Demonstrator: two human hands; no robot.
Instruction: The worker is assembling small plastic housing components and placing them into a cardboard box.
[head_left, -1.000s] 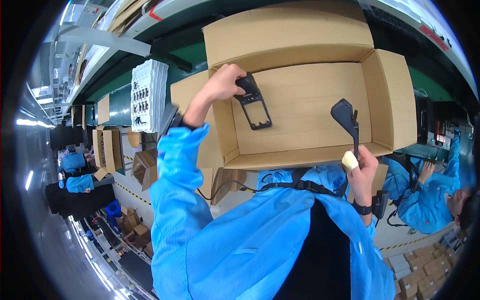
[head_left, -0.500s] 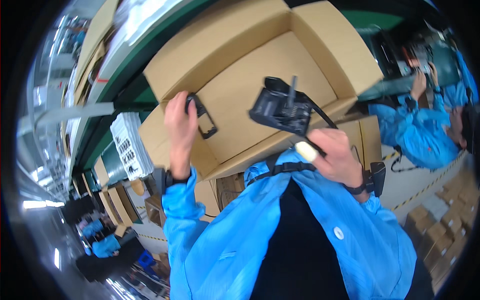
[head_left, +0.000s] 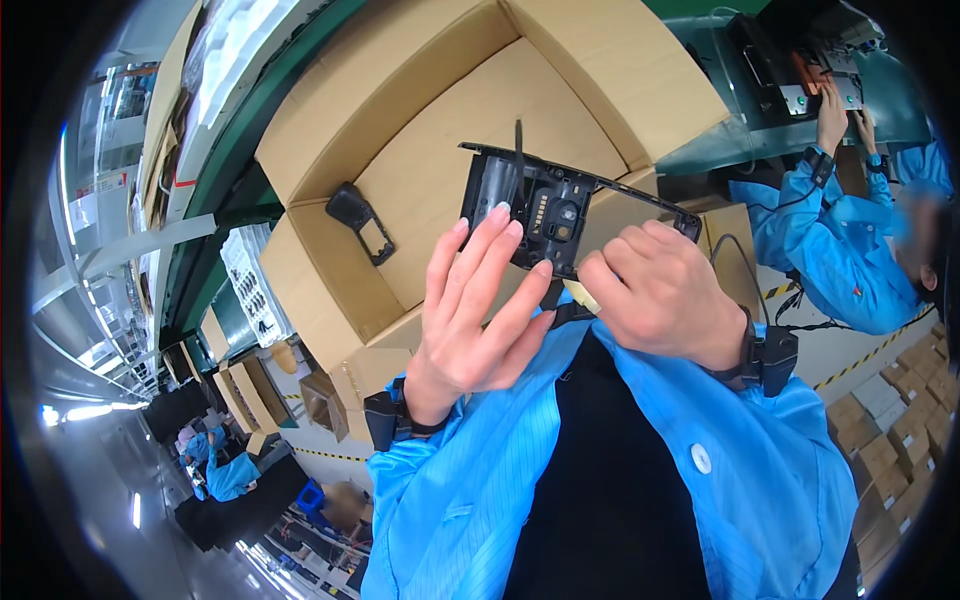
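Observation:
A black plastic housing point(head_left: 555, 215) is held up over the near edge of the cardboard box point(head_left: 340, 100), its inner side showing ribs, a round hole and small metal contacts. A thin dark rod sticks up from it. At its right end, where a slim frame part extends, my right hand point(head_left: 665, 290) grips it with curled fingers; a pale yellow cover sits on a fingertip. My left hand point(head_left: 475, 310) has its fingers stretched and apart, the tips at the housing's lower left side. Inside the box lies a similar smaller black plastic part point(head_left: 362, 222) with an open frame, against the left wall.
A white tray point(head_left: 255, 285) with small dark parts stands left of the box. To the right, another person's hands point(head_left: 832, 120) work at a black device on a green bench point(head_left: 690, 140). Stacked cartons point(head_left: 890, 450) stand on the floor at lower right.
My left hand has let go of the framed black part, leaving it in the box, and come across to the housing. The housing has turned and been brought nearer in my right hand.

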